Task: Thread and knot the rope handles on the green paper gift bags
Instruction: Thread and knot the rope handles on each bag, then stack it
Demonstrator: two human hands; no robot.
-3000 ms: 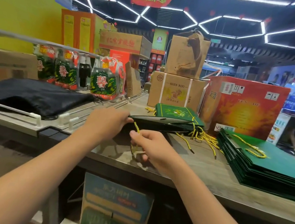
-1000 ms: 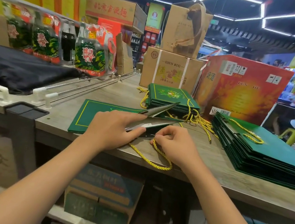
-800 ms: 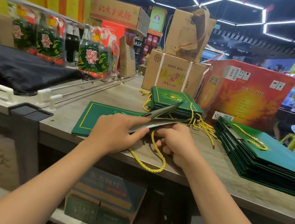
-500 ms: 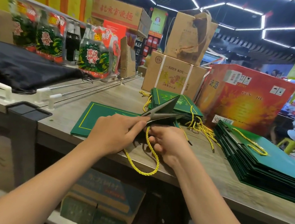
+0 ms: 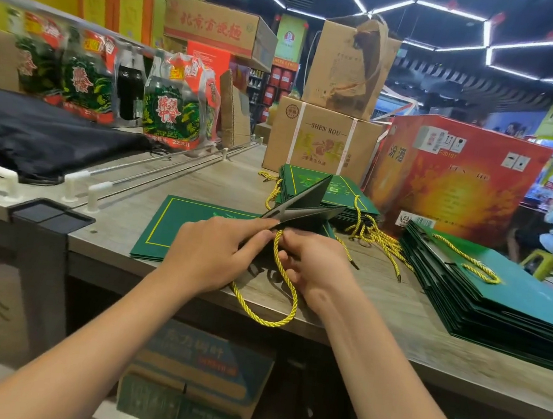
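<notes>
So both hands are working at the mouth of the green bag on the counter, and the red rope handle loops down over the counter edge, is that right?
Not quite: the rope handle is yellow, not red, as the head view shows. The rest stands: the left hand and the right hand are both at the mouth of the green bag on the counter, and the loop hangs over its front edge.

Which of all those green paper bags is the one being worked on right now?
Start at the big orange-red carton on the grey wooden counter; green bags sit stacked before it. The worked green paper gift bag lies alone nearer the front edge, under both hands. Only its mouth is lifted open, a yellow twisted rope loop hanging over the edge.
</notes>
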